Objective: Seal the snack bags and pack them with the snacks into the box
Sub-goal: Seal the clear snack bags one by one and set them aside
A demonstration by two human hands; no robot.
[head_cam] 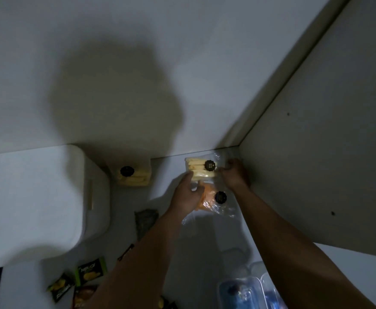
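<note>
The clear snack bag (201, 170) of pale biscuits lies far right on the table, by the wall. The left hand (185, 192) grips its near-left edge, the right hand (235, 172) pinches its right end. Pressing evenly along the opening should seal it; an orange snack bag (211, 200) lies just nearer.

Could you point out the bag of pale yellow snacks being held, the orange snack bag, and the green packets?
pale yellow snack bag (197, 171): head view, on the yellow snacks inside.
orange snack bag (209, 200): head view, on its orange contents.
green packets (88, 272): head view, on the upper packet's front.
</note>
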